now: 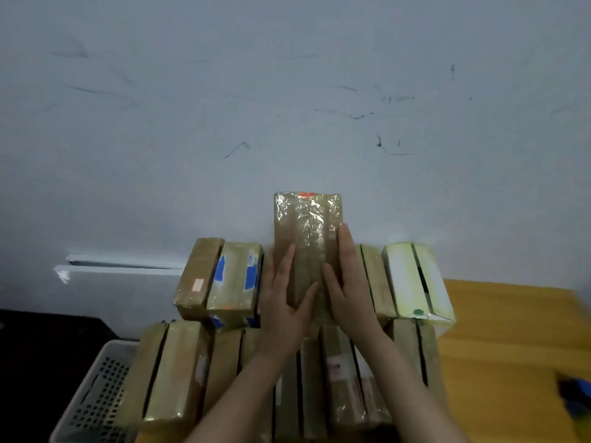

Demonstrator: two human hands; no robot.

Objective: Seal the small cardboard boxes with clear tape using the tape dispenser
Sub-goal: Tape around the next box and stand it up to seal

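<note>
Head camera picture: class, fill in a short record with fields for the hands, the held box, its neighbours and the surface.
held box: taped box, raised above the rows, wrapped in clear tape
left hand: flat against its left side
right hand: flat against its right side
neighbours: brown boxes in two rows; white-and-yellow box at right
surface: wooden table
</note>
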